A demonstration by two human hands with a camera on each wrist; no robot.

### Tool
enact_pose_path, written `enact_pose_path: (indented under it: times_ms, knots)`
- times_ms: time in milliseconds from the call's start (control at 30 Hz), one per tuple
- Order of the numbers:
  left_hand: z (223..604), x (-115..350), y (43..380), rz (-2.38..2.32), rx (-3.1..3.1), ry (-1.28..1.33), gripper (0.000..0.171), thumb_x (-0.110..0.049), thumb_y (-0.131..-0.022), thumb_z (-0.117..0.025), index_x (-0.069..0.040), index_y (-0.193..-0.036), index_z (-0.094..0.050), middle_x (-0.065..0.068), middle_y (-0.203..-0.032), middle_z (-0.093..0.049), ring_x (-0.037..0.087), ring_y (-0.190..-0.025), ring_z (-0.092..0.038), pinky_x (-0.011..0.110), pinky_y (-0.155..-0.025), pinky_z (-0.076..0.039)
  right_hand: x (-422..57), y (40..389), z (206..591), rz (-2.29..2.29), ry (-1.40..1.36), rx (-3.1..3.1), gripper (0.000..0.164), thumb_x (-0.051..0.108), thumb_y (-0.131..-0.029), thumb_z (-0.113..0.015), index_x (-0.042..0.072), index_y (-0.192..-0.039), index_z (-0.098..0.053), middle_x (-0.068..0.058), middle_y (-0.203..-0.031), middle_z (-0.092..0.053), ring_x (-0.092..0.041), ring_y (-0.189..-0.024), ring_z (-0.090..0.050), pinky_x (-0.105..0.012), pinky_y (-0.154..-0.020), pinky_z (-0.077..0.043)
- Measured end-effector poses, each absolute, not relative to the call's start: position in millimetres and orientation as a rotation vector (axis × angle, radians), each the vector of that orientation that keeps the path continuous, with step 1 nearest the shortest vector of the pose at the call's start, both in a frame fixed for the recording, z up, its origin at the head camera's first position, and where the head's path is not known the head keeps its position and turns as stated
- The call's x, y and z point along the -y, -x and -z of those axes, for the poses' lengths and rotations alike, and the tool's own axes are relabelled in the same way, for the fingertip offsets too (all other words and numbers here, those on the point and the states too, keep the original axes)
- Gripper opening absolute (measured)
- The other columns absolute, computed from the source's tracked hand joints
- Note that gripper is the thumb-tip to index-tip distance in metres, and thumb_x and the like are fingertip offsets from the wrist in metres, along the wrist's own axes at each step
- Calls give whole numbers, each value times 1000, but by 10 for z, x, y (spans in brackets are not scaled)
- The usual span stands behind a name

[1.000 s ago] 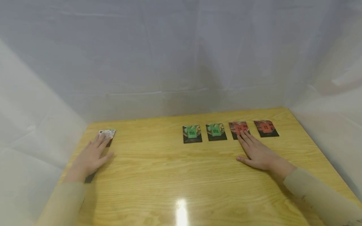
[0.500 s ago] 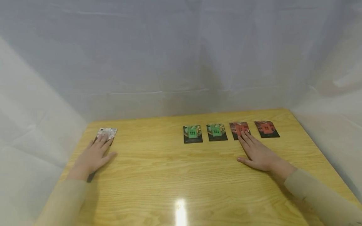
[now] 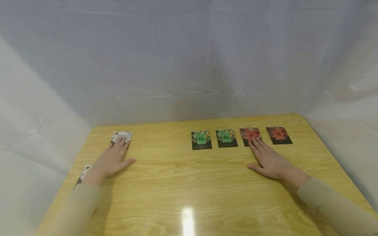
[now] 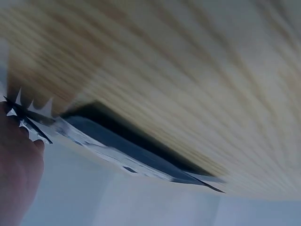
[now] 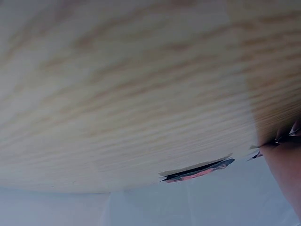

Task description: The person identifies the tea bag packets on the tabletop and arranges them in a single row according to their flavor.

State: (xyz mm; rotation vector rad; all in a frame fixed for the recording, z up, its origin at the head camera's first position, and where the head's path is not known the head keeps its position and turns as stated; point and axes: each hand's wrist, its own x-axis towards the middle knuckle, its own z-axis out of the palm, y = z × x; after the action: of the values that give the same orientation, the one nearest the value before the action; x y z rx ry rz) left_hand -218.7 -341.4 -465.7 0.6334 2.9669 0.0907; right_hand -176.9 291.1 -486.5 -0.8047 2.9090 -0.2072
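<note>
My left hand [image 3: 113, 160] lies with straight fingers on a white-and-black packet [image 3: 123, 135] at the table's far left, covering its lower part. A second white-and-black packet [image 3: 83, 173] sits nearer me, partly hidden under the left wrist; in the left wrist view a white-and-dark packet [image 4: 122, 155] lies on the wood beside the hand. My right hand [image 3: 270, 160] rests its straight fingertips on a red-and-black packet [image 3: 249, 132]. Just right of it is another red-and-black packet [image 3: 278, 134], and a red-and-dark packet [image 5: 200, 173] shows edge-on in the right wrist view.
Two green-and-black packets [image 3: 201, 139] [image 3: 226, 137] continue the row left of the red ones, near the table's back edge. The wooden table [image 3: 165, 183] is bordered by white cloth walls [image 3: 165, 65] at the back and both sides.
My left hand has slid right with the white-and-black packet under its fingers, uncovering more of the nearer packet's left side. The right hand and the row of packets stay in place.
</note>
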Motion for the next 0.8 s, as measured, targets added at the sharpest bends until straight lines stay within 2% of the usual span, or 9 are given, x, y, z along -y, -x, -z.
enact_pose_path:
  times_ms: [167, 433, 667, 800]
  knots:
    - [4684, 3220, 2214, -110, -2957, -685, 90, -56, -107, -51, 10, -163, -27, 34, -173, -15, 54, -161, -15, 66, -132, -19, -2915, 1763, 4864, 209, 822, -2919, 92, 54, -108, -54, -10, -165, -20, -34, -174, -13, -52, -162, -11, -66, -130, -21]
    - [4720, 2972, 2255, -150, -2925, -708, 93, -60, -107, -50, 7, -165, -22, 30, -175, -10, 51, -163, -10, 64, -133, -15, -2918, 1764, 4862, 206, 818, -2917, 93, 55, -107, -55, -9, -165, -20, -34, -174, -13, -52, -162, -12, -66, -130, -22]
    - [4715, 2716, 2262, -269, -2895, -699, 86, -53, -111, -46, 8, -166, -20, 31, -175, -7, 51, -163, -8, 63, -133, -17, -2918, 1765, 4851, 225, 826, -2917, 93, 54, -107, -55, -10, -165, -20, -35, -174, -12, -53, -162, -12, -67, -129, -22]
    - [4734, 2554, 2251, -285, -2880, -668, 88, -56, -111, -44, 6, -167, -17, 28, -176, -4, 49, -164, -5, 61, -134, -16, -2911, 1759, 4850, 233, 831, -2923, 93, 53, -107, -56, -11, -165, -21, -35, -173, -13, -54, -162, -12, -67, -129, -23]
